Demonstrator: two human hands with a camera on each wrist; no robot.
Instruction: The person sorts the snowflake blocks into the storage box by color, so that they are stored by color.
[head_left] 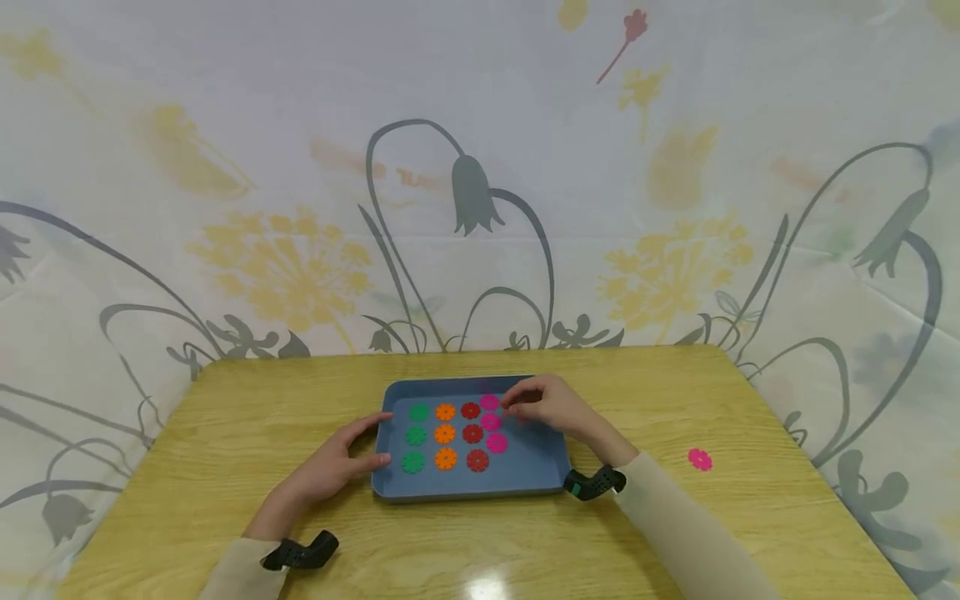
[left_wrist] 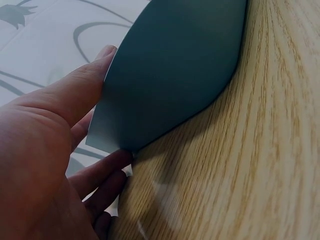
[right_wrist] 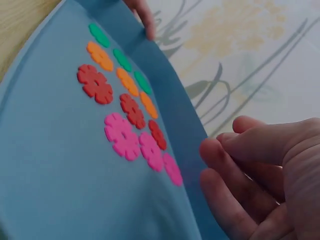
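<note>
A blue-grey tray (head_left: 525, 475) holds flat, notched flower-shaped discs in columns of three: green (head_left: 413, 462), orange (head_left: 446, 458), red (head_left: 477, 460) and pink (head_left: 497, 443). My left hand (head_left: 341, 458) touches the tray's left rim, thumb and fingers spread along it. From the left wrist view, the thumb lies at the rim beside the outer wall (left_wrist: 170, 65). My right hand (head_left: 551, 407) hovers over the far right part of the tray, beside the pink column. Its fingers are loosely bent, thumb near the fingertips (right_wrist: 209, 150), and no disc shows between them.
Another pink disc (head_left: 701, 459) lies on the wooden table (head_left: 645, 517), right of the tray and beyond the right forearm. Behind the table's far edge hangs a flower-patterned cloth (head_left: 480, 275). Each wrist wears a black camera band (head_left: 300, 552).
</note>
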